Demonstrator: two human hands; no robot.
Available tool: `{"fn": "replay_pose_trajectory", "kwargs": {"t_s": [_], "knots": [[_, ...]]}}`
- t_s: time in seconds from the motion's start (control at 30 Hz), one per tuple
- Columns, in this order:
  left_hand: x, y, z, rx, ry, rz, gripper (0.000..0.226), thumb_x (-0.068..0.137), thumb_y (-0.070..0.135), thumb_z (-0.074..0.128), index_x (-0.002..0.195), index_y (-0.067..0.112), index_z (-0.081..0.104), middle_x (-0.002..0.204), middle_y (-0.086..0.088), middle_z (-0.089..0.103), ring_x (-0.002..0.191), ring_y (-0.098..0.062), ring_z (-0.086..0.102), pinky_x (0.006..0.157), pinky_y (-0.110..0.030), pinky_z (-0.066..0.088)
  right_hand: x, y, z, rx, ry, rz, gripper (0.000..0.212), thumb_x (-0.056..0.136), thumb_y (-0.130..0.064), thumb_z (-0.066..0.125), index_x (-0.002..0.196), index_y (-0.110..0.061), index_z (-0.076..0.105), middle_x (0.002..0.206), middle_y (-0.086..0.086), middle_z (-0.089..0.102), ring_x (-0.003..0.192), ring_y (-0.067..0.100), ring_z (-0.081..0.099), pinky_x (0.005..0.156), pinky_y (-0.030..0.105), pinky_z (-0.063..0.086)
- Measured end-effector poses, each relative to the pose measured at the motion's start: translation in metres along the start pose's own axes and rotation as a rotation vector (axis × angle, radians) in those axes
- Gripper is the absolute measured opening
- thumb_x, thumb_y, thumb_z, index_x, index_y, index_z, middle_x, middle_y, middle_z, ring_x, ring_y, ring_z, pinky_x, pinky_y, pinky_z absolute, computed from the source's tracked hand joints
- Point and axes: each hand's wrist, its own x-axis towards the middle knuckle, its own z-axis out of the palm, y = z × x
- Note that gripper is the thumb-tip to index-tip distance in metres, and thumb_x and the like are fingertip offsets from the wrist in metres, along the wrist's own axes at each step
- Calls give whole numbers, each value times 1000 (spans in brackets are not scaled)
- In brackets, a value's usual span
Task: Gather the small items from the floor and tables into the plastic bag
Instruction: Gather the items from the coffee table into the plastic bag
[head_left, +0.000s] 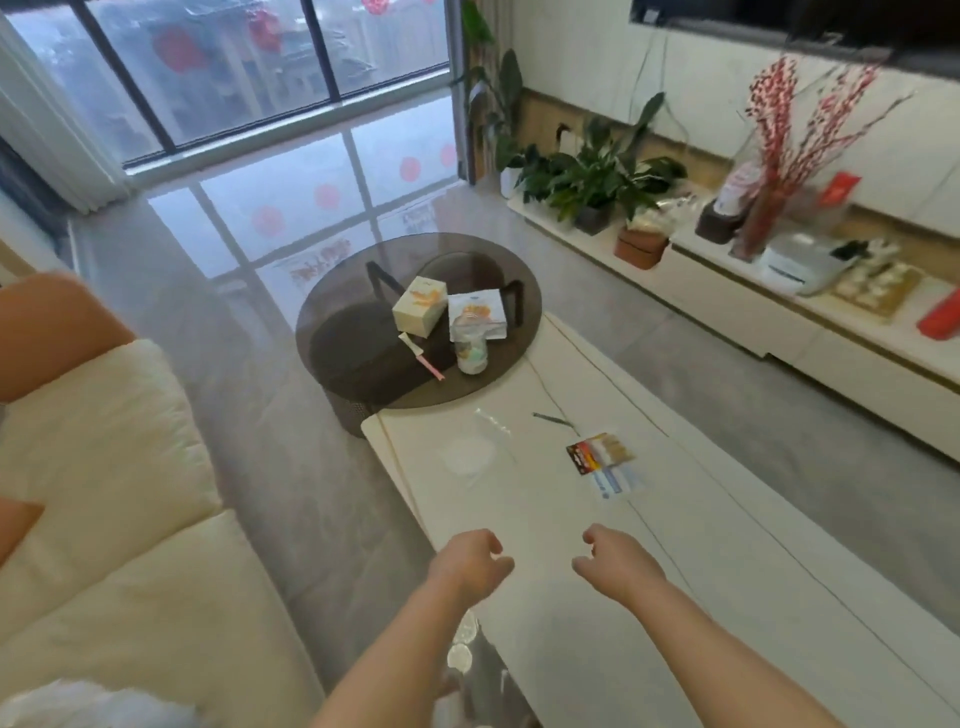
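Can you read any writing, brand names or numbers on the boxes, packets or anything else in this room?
None can be read.
Orange-printed box: print too blurred.
White box: small blue mark, unreadable.
Red-and-yellow packet: lettering blurred.
Blue-and-white packet: text too small.
Red envelope: nothing legible.

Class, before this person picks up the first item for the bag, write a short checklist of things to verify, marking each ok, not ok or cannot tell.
1. Both hands free: ok. The left hand and right hand hold nothing, fingers loosely curled.
2. Items on the white table in view: ok. A colourful packet and a clear wrapper lie ahead of the hands.
3. Items on the round glass table in view: ok. A box, a bottle and a pink-tipped tube.
4. Plastic bag ready: cannot tell. Something shiny shows below the left forearm, too blurred to name.
5. Floor items located: cannot tell.
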Motion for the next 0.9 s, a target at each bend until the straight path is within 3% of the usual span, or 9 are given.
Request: {"fn": "replay_pose_trajectory", "kwargs": {"t_s": [0.33,0.63,0.9], "knots": [[80,46,11,186,-121,125,43,92,41,48,130,22,53,131,2,56,119,-18,54,97,-31,45,39,47,-2,165,3,231,49,90,-37,48,136,-19,44,132,0,55,120,19,53,94,29,45],[199,34,13,330,-238,204,45,96,42,44,136,23,47,134,2,49,122,-16,51,98,-29,43,133,50,24,270,27,392,48,92,-37,47,136,-19,43,133,0,50,121,18,49,91,29,44],[328,51,45,418,-205,328,46,97,38,44,140,23,43,135,0,49,125,-18,48,101,-30,44,236,72,37,228,112,425,51,93,-36,46,141,-21,36,139,1,42,125,19,43,96,29,43]]}}
